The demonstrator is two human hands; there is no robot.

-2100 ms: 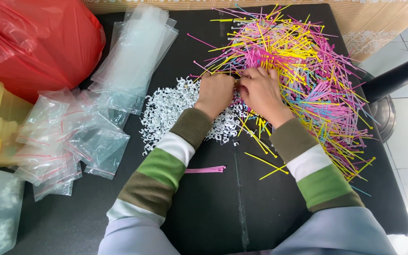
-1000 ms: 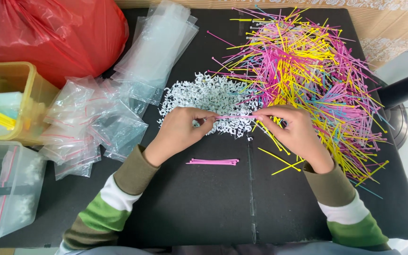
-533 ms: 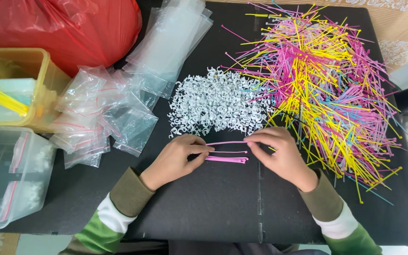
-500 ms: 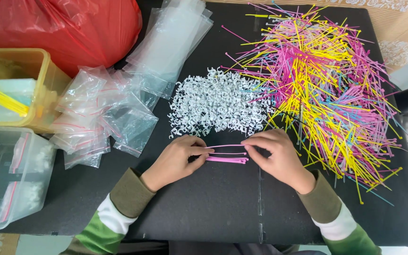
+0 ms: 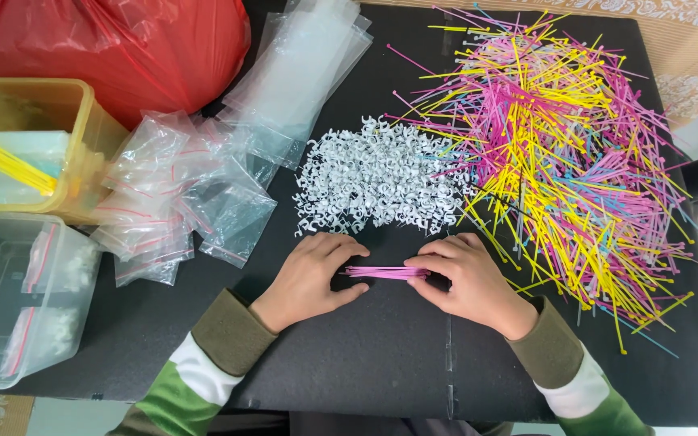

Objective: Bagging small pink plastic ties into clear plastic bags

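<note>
My left hand and my right hand lie on the black table, fingertips facing each other. Between them rests a small bundle of pink cable ties, lying flat; each hand's fingers pinch one end of it. Just beyond the hands is a heap of small white plastic clips. A big tangle of yellow, pink and blue cable ties spreads to the right of my right hand.
Small clear zip bags lie left of my left hand, longer clear bags behind them. A red plastic sack sits at the far left. A yellow tub and a clear tub stand at the left edge.
Both hands came back from the tie heap toward me and lowered to the table. They now press a few pink ties together into one bundle.
</note>
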